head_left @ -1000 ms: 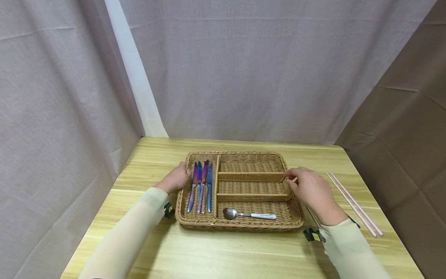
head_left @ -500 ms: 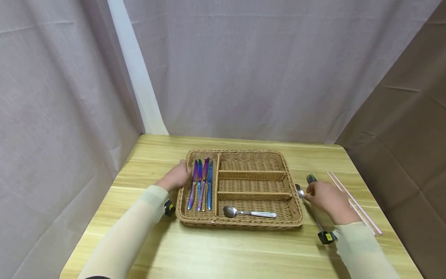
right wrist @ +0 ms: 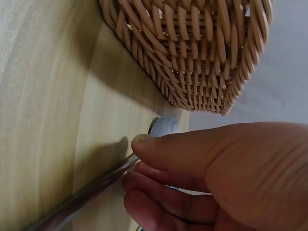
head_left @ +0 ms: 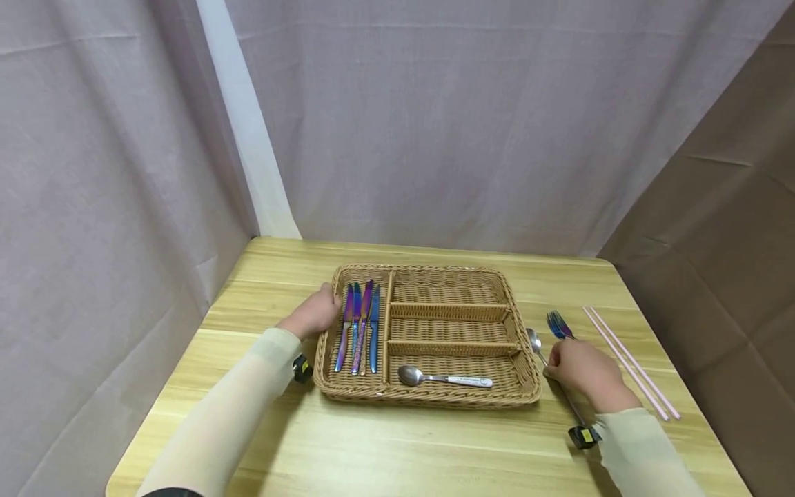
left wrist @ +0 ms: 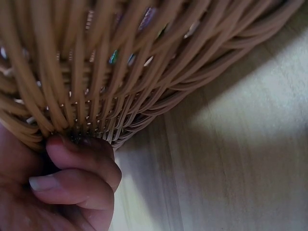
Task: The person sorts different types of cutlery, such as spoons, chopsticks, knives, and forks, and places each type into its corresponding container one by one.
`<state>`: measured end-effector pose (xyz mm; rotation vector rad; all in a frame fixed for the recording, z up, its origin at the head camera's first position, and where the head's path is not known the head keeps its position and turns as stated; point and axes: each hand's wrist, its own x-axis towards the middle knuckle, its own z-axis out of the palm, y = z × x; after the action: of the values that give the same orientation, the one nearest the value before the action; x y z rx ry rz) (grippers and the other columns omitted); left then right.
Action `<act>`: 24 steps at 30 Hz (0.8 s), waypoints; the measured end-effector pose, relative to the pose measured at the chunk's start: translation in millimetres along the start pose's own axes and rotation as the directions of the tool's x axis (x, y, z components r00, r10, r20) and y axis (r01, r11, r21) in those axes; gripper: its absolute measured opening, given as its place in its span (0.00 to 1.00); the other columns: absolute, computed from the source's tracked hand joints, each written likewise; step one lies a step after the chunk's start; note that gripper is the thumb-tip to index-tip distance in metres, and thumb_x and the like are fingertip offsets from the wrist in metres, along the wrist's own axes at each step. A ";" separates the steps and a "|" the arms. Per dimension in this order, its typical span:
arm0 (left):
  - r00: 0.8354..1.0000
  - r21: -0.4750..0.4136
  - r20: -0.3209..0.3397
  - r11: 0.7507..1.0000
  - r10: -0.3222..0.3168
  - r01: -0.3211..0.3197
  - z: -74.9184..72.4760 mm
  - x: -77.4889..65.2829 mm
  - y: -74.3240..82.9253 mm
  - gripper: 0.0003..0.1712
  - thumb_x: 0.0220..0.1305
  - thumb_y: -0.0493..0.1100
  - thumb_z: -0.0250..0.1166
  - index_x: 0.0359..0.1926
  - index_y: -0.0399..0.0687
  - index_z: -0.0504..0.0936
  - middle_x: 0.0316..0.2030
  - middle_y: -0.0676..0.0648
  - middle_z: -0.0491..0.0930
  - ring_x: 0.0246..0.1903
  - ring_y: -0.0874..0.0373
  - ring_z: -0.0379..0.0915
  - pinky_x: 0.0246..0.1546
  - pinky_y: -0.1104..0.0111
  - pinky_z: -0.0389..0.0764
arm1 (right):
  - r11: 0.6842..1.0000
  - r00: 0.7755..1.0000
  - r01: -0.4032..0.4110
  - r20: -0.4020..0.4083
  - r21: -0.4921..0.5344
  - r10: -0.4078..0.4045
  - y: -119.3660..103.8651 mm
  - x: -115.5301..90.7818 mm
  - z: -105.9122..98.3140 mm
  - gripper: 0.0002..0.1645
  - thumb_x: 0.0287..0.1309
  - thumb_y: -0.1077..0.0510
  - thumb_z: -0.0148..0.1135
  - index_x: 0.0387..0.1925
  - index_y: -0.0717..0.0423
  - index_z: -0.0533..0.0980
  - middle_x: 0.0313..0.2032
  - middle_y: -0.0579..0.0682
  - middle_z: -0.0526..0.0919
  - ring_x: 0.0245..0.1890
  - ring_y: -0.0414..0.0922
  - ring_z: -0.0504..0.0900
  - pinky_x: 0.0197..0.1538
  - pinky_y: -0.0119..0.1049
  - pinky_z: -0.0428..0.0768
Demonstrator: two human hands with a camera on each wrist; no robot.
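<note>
In the head view, my left hand [head_left: 315, 314] grips the left rim of a wicker cutlery basket [head_left: 450, 347]; the left wrist view shows its fingers [left wrist: 79, 187] curled at the woven wall. Right of the basket, my right hand [head_left: 586, 373] pinches the handle of a metal spoon [head_left: 535, 341] low over the table, its bowl [right wrist: 166, 125] pointing away. A dark bluish fork [head_left: 559, 324] lies just beyond that hand, its handle hidden. Several iridescent knives [head_left: 360, 331] fill the left compartment. A spoon with a white handle [head_left: 470, 381] lies in the front compartment.
Two pale pink sticks [head_left: 635, 362] lie side by side near the right edge of the wooden table [head_left: 385, 449]. Grey curtains [head_left: 422, 138] hang behind and to the left, with a brown cloth [head_left: 714, 276] on the right.
My right hand has left the basket's right rim, moved right and toward me, and taken hold of the spoon handle. The fork has come into sight. My left hand keeps its grip.
</note>
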<state>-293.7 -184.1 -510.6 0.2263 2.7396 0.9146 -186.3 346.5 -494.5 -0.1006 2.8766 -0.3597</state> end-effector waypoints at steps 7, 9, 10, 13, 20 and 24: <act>1.000 0.006 0.009 1.000 -0.006 0.006 0.7 0.5 -0.8 0.36 0.89 0.47 0.38 0.80 0.21 0.49 0.73 0.19 0.66 0.72 0.29 0.69 0.70 0.43 0.77 | 1.000 1.000 0.008 -0.013 -0.011 -0.008 0.1 1.2 6.3 0.15 0.68 0.56 0.70 0.25 0.47 0.77 0.24 0.45 0.78 0.26 0.47 0.75 0.29 0.45 0.72; 1.000 0.004 0.010 1.000 -0.006 0.006 1.0 0.6 -0.7 0.35 0.89 0.47 0.38 0.80 0.21 0.50 0.72 0.19 0.67 0.72 0.29 0.70 0.69 0.43 0.77 | 1.000 1.000 0.007 -0.012 -0.011 -0.008 0.0 1.3 7.3 0.15 0.68 0.57 0.69 0.24 0.47 0.76 0.24 0.45 0.77 0.25 0.47 0.74 0.29 0.44 0.71; 1.000 0.003 0.009 1.000 -0.007 0.007 0.9 0.6 -0.6 0.35 0.89 0.47 0.38 0.80 0.21 0.50 0.73 0.19 0.67 0.72 0.29 0.70 0.70 0.43 0.77 | 1.000 1.000 0.008 -0.014 -0.011 -0.008 0.2 1.3 7.8 0.15 0.68 0.57 0.68 0.24 0.47 0.76 0.23 0.45 0.77 0.25 0.47 0.74 0.28 0.44 0.71; 1.000 -0.010 0.008 1.000 -0.007 0.007 0.6 0.5 0.3 0.35 0.89 0.47 0.39 0.80 0.21 0.50 0.72 0.19 0.67 0.71 0.29 0.71 0.68 0.43 0.79 | 1.000 1.000 0.010 -0.025 -0.011 -0.010 0.5 1.2 8.4 0.15 0.67 0.58 0.66 0.23 0.47 0.75 0.22 0.45 0.76 0.24 0.47 0.73 0.27 0.43 0.70; 1.000 -0.017 0.002 1.000 -0.015 0.015 0.0 -1.7 2.3 0.35 0.89 0.46 0.39 0.80 0.22 0.50 0.72 0.19 0.67 0.71 0.29 0.71 0.68 0.43 0.79 | 1.000 1.000 0.005 -0.030 -0.001 -0.005 -1.4 0.2 11.7 0.13 0.56 0.61 0.62 0.19 0.47 0.73 0.20 0.45 0.73 0.21 0.46 0.70 0.24 0.42 0.66; 1.000 -0.017 -0.003 1.000 -0.016 0.016 0.7 -2.1 1.6 0.34 0.88 0.47 0.39 0.79 0.22 0.52 0.70 0.19 0.69 0.69 0.30 0.73 0.66 0.44 0.81 | 1.000 1.000 -0.010 -0.028 0.008 0.010 -2.5 0.0 13.5 0.11 0.51 0.61 0.62 0.18 0.47 0.73 0.20 0.46 0.73 0.21 0.46 0.69 0.24 0.42 0.66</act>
<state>-291.4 -182.9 -509.8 0.1993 2.7312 0.9344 -182.9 340.9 -506.5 -0.0801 2.9020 -0.3736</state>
